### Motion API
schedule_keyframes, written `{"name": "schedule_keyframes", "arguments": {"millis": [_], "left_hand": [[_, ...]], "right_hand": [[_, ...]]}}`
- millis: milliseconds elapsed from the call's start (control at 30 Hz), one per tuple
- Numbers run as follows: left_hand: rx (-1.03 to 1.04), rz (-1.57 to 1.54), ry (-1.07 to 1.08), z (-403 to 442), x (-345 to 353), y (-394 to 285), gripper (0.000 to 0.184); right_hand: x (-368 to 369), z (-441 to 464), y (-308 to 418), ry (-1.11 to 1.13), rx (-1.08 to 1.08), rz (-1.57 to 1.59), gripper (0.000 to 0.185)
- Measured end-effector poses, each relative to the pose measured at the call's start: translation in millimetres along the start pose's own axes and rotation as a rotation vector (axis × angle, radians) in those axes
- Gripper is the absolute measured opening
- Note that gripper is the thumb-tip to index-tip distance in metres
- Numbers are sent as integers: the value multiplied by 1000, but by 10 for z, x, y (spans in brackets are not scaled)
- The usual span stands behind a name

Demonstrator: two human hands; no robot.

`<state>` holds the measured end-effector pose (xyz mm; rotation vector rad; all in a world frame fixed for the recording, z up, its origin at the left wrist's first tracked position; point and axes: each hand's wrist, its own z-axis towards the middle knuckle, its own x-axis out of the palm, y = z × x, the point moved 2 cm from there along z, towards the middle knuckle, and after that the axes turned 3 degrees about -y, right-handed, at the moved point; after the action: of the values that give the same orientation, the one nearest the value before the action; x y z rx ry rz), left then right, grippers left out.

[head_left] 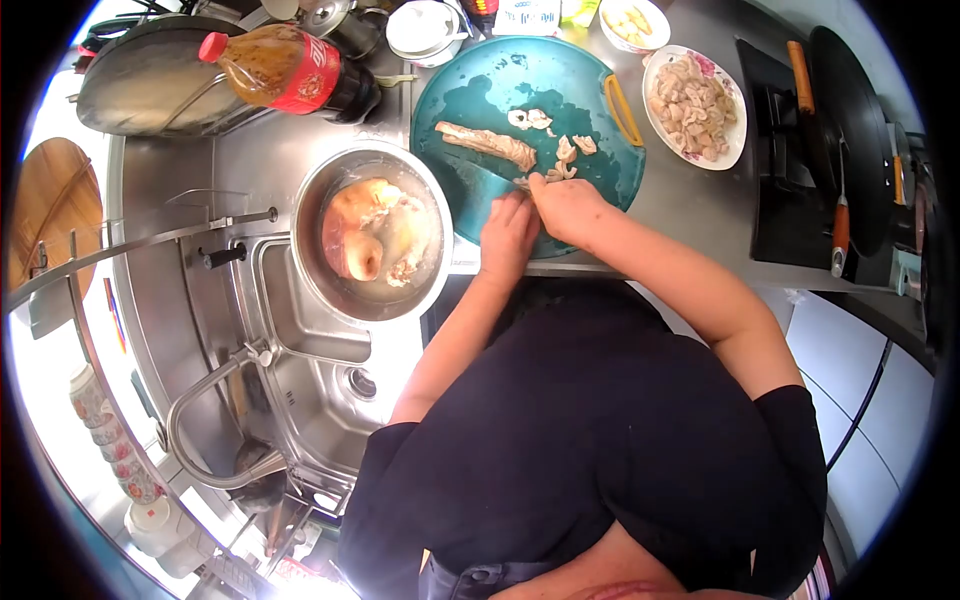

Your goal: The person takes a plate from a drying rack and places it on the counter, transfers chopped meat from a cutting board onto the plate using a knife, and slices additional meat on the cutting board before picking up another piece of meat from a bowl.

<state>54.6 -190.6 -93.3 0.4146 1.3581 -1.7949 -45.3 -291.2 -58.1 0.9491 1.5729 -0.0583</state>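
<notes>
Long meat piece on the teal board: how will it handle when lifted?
The long piece probably sags; the cut bits look curled. Likely slippery: the board looks wet. Its wrinkled surface suggests little rolling.

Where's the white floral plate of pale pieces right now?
In the head view, the white floral plate sits upper right, between the round green cutting board and the black stovetop.

A loose black short-sleeved top in plain, matte cloth [590, 430] fills the lower middle of the frame, its left sleeve [385, 450] and right sleeve [785, 430] both plain-hemmed and wide. A V-shaped neck opening shows at the bottom edge, and left of it a dark round button [481, 576] sits on a dark strip of cloth. Both forearms are bare below the sleeves
</notes>
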Motion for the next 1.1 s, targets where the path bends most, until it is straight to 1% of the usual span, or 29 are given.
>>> {"name": "schedule_keyframes", "arguments": {"millis": [100,200,300,400,500,633,700,767,833,900,967,1000,1100], "left_hand": [[3,34,-30,-22,4,8,33],[-10,38,-62,-36,-38,-21,33],[-37,-16,-83,-37,-142,-108,33],[42,-14,-57,-93,-105,-43,32],[48,-6,-49,-128,-53,5,30],[50,1,-16,-142,-41,19,32],[45,10,-2,-109,-45,4,32],[34,0,-4,-112,-41,8,33],[34,19,-9,-97,-63,8,34],[43,54,-8,-118,-97,-25,34],[-11,29,-50,-132,-101,8,34],[-42,15,-72,-134,-97,30,34],[-26,-8,-118,-12,-93,7,34]], "right_hand": [[-28,-215,-84,15,52,-18,23],[-120,-650,-243,71,137,-64,21],[-231,-935,-373,105,189,-75,21],[-396,-1040,-196,195,136,-149,20],[-355,-1066,-78,235,123,-143,19],[-208,-823,-84,182,114,-52,19],[-27,-479,-37,102,86,-3,19],[14,-147,99,41,2,-38,18],[53,-51,69,21,23,2,19],[99,-103,43,9,38,-2,19],[68,-336,-83,-1,34,-69,19],[19,-456,-143,26,77,-51,18],[-186,-702,-306,-18,193,-77,18]]}}
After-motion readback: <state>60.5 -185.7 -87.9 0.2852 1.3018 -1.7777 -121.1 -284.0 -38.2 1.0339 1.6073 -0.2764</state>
